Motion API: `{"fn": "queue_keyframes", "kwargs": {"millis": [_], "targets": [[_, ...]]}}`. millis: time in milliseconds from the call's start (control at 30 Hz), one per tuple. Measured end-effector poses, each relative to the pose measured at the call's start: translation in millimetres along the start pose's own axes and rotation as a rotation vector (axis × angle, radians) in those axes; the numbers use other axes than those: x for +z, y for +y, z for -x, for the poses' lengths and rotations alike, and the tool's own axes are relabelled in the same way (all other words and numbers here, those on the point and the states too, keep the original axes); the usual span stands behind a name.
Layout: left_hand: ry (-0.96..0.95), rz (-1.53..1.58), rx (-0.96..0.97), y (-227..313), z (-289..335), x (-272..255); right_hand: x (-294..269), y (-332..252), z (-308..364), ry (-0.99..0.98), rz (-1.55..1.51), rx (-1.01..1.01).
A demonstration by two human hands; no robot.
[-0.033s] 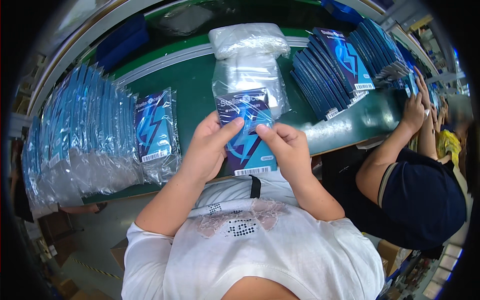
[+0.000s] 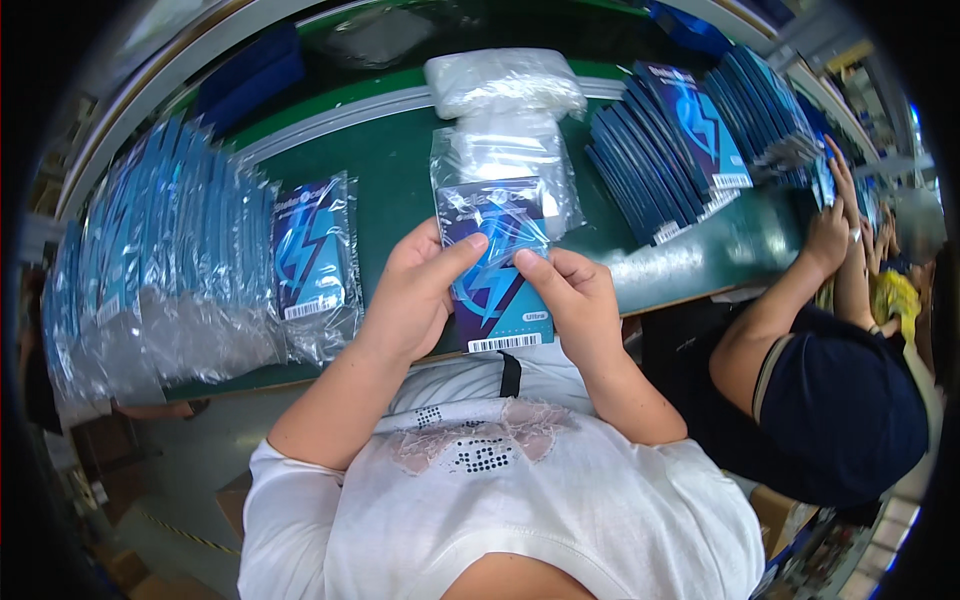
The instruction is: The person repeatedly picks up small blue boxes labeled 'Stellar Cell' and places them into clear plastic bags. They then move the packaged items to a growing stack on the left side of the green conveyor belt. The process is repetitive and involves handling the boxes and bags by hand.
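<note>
box: between the left hand and the right hand, at the near edge of the table, its barcode end toward the wearer's shirt.
film: clear, over the box's upper part; where its rim runs is hard to tell.
film risk: a box corner could snag and split or crease it, if the box goes crooked or the two thumbs press unevenly.
drop risk: the barcode end lies beyond both thumbs, so a loosened pinch on slick film could let the box slide toward the lap.
row risk: the bagged row leans close by the left forearm; a wide elbow swing might topple it or drag the bagged box at its end.
left hand: pinching the box's left side, thumb slanted inward across the face, fingers curled out of sight below.
right hand: pinching the right side, thumb tip on the face near the left one, fingers mostly hidden.
forearms: both rise from the lower edge and converge, elbows bent.
beyond: the pile of clear bags sits past the box; the bare stack stands to the right, near a co-worker.
</note>
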State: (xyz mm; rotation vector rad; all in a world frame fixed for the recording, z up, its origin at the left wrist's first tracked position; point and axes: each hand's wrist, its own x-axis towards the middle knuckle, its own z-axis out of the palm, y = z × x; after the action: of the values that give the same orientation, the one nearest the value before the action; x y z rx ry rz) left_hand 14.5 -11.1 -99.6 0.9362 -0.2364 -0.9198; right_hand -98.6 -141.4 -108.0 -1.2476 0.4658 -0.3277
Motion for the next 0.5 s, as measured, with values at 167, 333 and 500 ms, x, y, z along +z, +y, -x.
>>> {"fn": "queue_keyframes", "kwargs": {"millis": [167,333,500], "targets": [[-0.004,0.176,0.025,15.9,4.7,-10.5,7.9,-26.9,1.9,-0.201,0.427,-0.243],[-0.272,0.265,-0.186,18.6,26.5,7.5,13.0,-40.9,3.2,0.132,0.696,-0.788],[-0.413,0.023,-0.322,20.7,29.6,-9.6,29.9,-56.6,9.7,0.329,0.115,-1.044]]}}
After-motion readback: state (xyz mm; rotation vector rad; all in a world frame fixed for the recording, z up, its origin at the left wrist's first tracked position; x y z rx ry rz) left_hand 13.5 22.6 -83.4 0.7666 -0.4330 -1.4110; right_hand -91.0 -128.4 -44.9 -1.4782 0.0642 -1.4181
